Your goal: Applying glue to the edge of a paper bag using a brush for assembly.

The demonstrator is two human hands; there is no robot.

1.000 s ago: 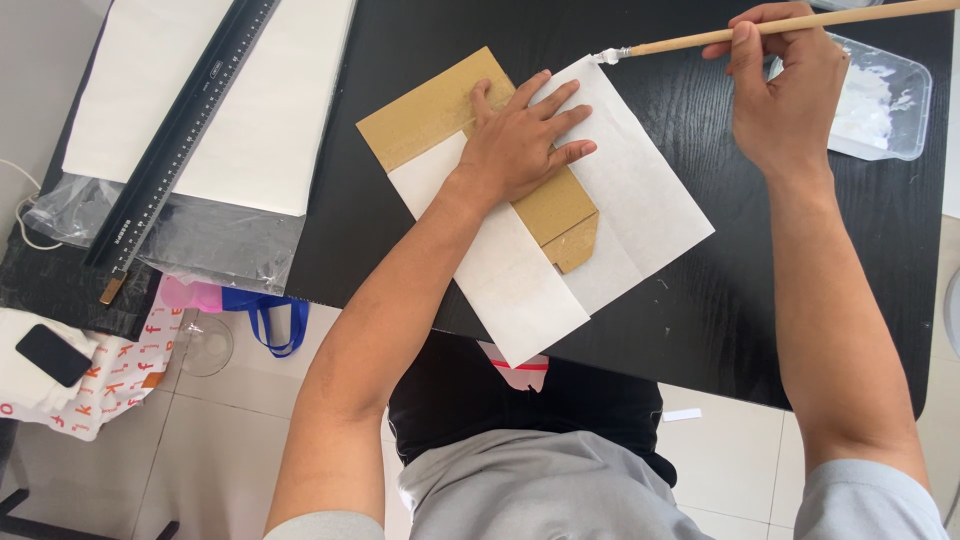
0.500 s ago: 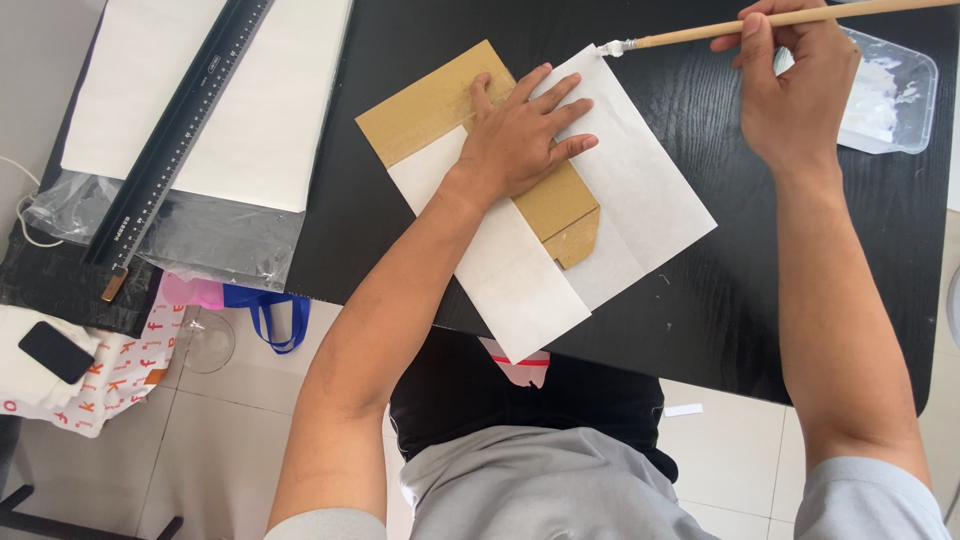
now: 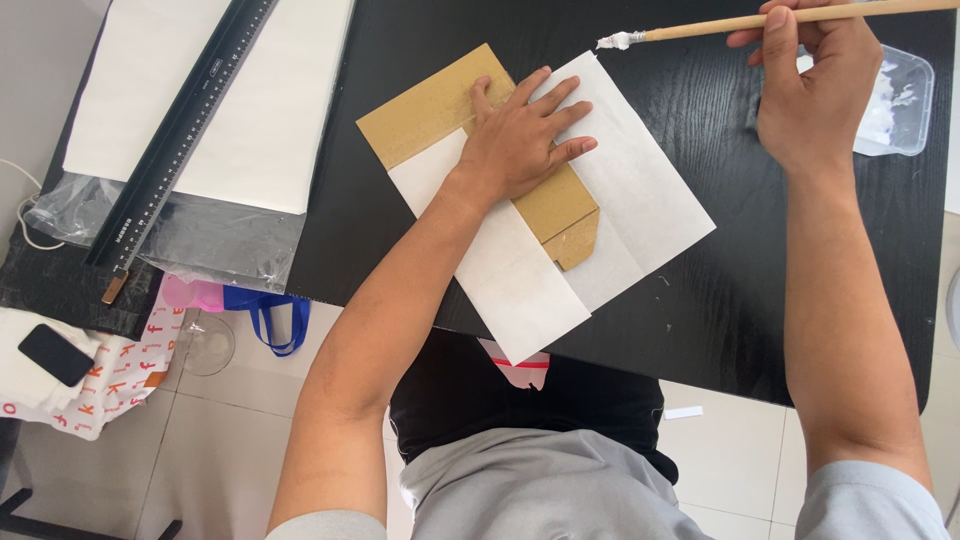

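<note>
Brown cardboard piece (image 3: 432, 103) lies on the black surface (image 3: 780, 300), partly wrapped in white paper (image 3: 640, 190), with a paper flap folded over its lower half. Left hand (image 3: 520, 140) presses flat on it, fingers (image 3: 556, 97) spread apart. Right hand (image 3: 812, 85) has fingers clamped on a wooden brush (image 3: 760, 20), its white-loaded tip just above the paper's top corner. To do this well, judging from the frame: keep the palm down so nothing slides, and brush thin along the edge. Count: one cardboard, one wrapping sheet, one brush, one clear tray (image 3: 900, 105), one black ruler (image 3: 180, 140), one big white sheet (image 3: 270, 110).
</note>
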